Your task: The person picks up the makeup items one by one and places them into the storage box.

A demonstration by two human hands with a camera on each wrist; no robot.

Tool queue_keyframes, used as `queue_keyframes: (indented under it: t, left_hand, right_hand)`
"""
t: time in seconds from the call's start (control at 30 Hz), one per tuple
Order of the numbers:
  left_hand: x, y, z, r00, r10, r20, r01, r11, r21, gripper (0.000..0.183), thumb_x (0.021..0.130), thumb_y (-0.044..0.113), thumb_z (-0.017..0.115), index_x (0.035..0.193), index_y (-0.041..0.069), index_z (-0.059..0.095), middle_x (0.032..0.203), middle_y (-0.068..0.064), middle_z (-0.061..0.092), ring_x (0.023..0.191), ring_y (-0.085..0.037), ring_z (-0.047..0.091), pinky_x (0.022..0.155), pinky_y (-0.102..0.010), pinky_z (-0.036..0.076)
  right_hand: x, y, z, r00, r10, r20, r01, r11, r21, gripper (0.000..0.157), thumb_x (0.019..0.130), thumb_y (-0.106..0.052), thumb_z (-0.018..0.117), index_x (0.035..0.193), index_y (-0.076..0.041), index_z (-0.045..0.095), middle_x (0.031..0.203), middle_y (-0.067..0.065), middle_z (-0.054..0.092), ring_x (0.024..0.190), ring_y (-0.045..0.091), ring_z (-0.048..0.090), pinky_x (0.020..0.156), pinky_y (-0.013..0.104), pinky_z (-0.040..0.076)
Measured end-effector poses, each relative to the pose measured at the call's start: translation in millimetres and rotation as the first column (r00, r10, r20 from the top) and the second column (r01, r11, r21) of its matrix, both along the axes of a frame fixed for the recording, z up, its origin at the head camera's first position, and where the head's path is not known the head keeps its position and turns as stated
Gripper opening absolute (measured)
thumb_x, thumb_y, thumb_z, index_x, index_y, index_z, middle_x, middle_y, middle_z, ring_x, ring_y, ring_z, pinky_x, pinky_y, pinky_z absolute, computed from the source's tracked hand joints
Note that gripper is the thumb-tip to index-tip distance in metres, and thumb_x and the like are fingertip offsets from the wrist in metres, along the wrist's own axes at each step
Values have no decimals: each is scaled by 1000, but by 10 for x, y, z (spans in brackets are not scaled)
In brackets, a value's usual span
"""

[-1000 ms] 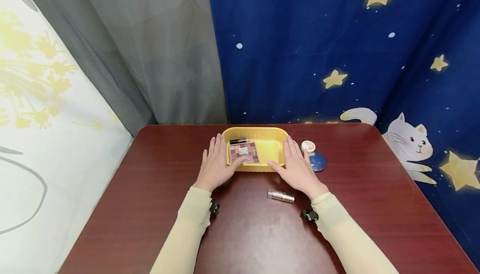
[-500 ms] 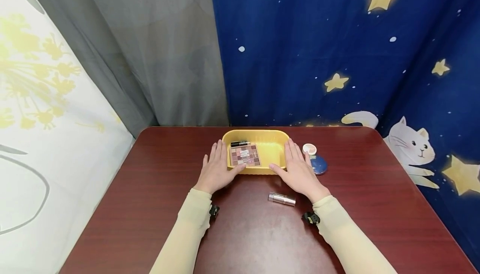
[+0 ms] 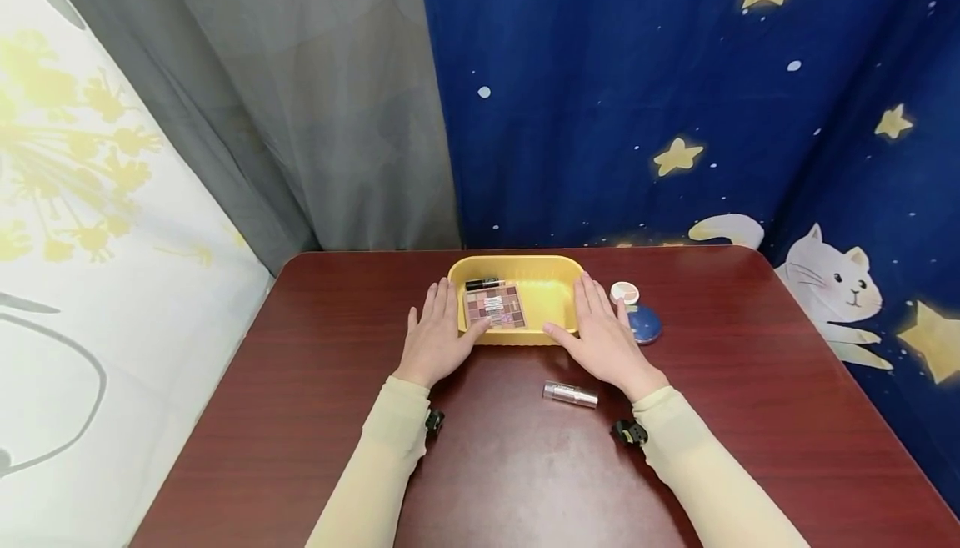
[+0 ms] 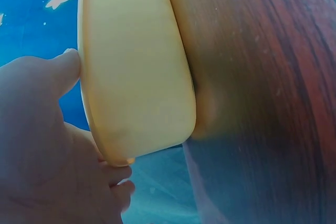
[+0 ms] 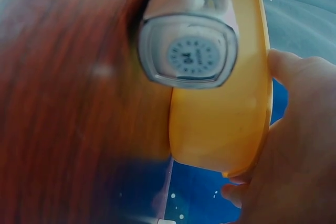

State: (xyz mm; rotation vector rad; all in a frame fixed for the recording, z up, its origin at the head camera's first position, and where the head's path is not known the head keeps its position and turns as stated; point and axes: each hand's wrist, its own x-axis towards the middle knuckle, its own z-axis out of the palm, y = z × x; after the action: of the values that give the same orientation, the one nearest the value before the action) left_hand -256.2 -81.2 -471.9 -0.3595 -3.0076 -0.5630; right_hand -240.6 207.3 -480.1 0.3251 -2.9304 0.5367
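Observation:
A yellow plastic basket sits near the table's back edge. My left hand lies along its left end with straight fingers, the thumb at the front rim. The right hand mirrors this at the right end, fingers straight. In the left wrist view, the left thumb touches the rim of the basket. The right thumb does likewise in the right wrist view. Inside the basket, on its left side, lie an eyeshadow palette and a slim black tube behind it.
A silver lipstick-like tube lies in front of the basket, close to the right wrist. Right of the right hand are a small round white pot and a dark blue round compact. Curtains hang behind the table.

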Motion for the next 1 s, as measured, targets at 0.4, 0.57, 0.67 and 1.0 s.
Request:
queue_keyframes:
  t: [0.4, 0.57, 0.67, 1.0]
  left_hand:
    - [0, 22, 12, 1000, 14, 2, -14, 1000, 12, 99, 95, 70, 47, 161, 4, 14, 168, -10, 8, 154, -28, 6, 117, -62, 12]
    - [3, 21, 24, 1000, 21, 8, -21, 1000, 5, 99, 95, 71, 45, 161, 4, 13, 168, -9, 7, 154, -27, 6, 118, -60, 10]
    - [-5, 21, 21, 1000, 23, 3, -23, 1000, 4, 99, 95, 72, 44, 161, 5, 13, 168, -9, 8, 154, -26, 5, 118, -60, 10]
    - [2, 17, 13, 1000, 22, -4, -22, 1000, -4, 99, 95, 71, 45, 161, 4, 15, 168, -11, 12, 153, -29, 11, 118, -61, 12]
  right_hand:
    - [-20, 120, 6, 1000, -19, 20, 20, 998, -57, 98, 95, -72, 44, 163, -10, 10, 168, 12, 3, 152, 38, 6, 112, 71, 8]
    - [-55, 288, 47, 999, -35, -33, 32, 995, -94, 91, 97, -64, 50, 162, -9, 16, 163, 23, 19, 148, 47, 15, 111, 71, 13]
    - [-68, 405, 65, 997, -47, -61, 40, 993, -111, 88, 97, -57, 57, 160, -7, 21, 160, 25, 26, 146, 48, 20, 110, 70, 17]
    - [-6, 629, 0, 994, -36, -103, 26, 995, -96, 74, 100, -44, 59, 152, 3, 36, 149, 28, 39, 137, 45, 34, 106, 65, 31]
